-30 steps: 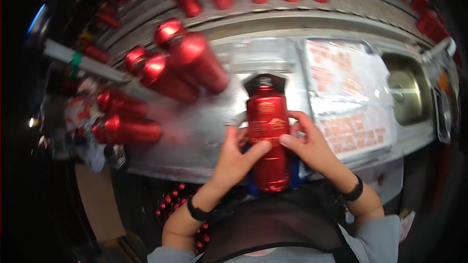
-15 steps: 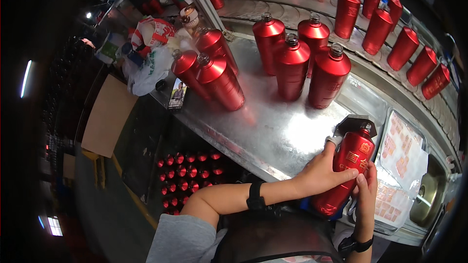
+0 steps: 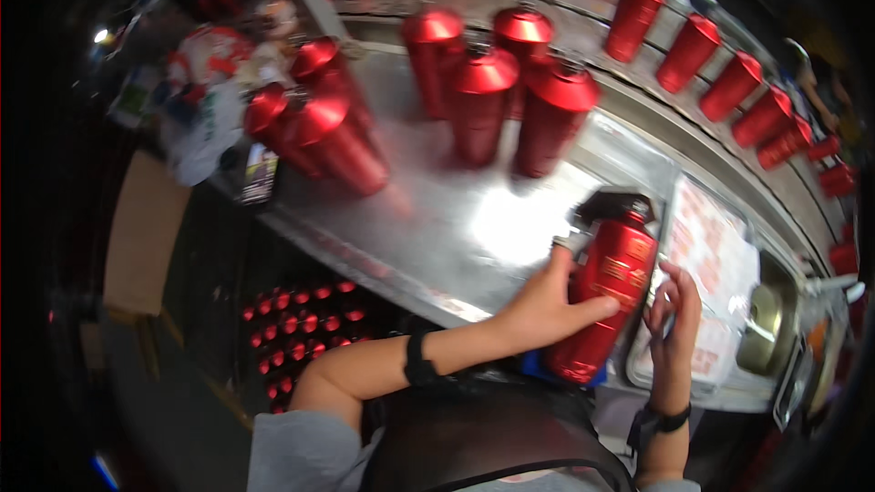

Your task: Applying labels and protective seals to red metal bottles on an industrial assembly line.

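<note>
A red fire extinguisher (image 3: pixel 612 284) with a black valve head stands tilted at the near edge of a steel workbench (image 3: pixel 437 228). My left hand (image 3: pixel 545 302) is wrapped on its left side, fingers across the body. On its right side, my right hand (image 3: pixel 673 312) sits close, fingers spread and curled, touching or almost touching the cylinder. A blue base shows under the extinguisher.
Several red cylinders (image 3: pixel 492 96) without heads stand on the bench, and more lie at its left (image 3: pixel 319 132). A row of red cylinders (image 3: pixel 729 82) runs along the far conveyor. A sheet of labels (image 3: pixel 720 260) lies at right. Small red caps (image 3: pixel 305 328) fill a crate below.
My view has swung left, so the bench and cylinders have shifted right. The extinguisher stays in my left hand; my right hand has loosened from it.
</note>
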`<action>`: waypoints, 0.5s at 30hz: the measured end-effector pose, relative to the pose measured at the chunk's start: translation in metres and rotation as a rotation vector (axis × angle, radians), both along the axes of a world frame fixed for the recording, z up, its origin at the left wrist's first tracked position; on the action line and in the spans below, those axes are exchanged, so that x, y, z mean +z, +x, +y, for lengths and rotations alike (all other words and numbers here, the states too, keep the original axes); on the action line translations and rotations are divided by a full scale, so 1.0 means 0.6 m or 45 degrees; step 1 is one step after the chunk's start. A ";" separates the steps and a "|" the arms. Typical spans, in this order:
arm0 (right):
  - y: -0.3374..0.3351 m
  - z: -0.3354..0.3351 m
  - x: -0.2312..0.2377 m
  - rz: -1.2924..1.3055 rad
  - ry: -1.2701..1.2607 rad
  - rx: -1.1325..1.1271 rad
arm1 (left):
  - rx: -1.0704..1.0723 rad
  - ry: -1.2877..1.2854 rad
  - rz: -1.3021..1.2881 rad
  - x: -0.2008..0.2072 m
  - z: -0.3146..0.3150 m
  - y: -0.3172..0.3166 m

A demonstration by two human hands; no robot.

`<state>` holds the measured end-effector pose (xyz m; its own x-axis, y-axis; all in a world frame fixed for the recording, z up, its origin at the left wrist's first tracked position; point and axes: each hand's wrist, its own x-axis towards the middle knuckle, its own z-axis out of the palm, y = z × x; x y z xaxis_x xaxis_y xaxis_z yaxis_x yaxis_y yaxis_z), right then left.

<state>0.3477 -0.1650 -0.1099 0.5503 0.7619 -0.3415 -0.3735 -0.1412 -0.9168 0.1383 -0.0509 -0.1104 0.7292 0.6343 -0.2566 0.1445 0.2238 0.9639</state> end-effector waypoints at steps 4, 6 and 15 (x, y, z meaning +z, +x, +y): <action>0.036 0.022 0.007 0.438 0.022 -0.250 | 0.074 0.041 -0.130 -0.007 0.003 -0.001; 0.024 0.027 0.020 0.234 0.125 -0.096 | 0.042 -0.004 -0.157 -0.008 0.003 -0.002; -0.063 0.072 0.124 -1.496 0.308 0.451 | -0.051 -0.013 -0.134 -0.003 0.006 -0.003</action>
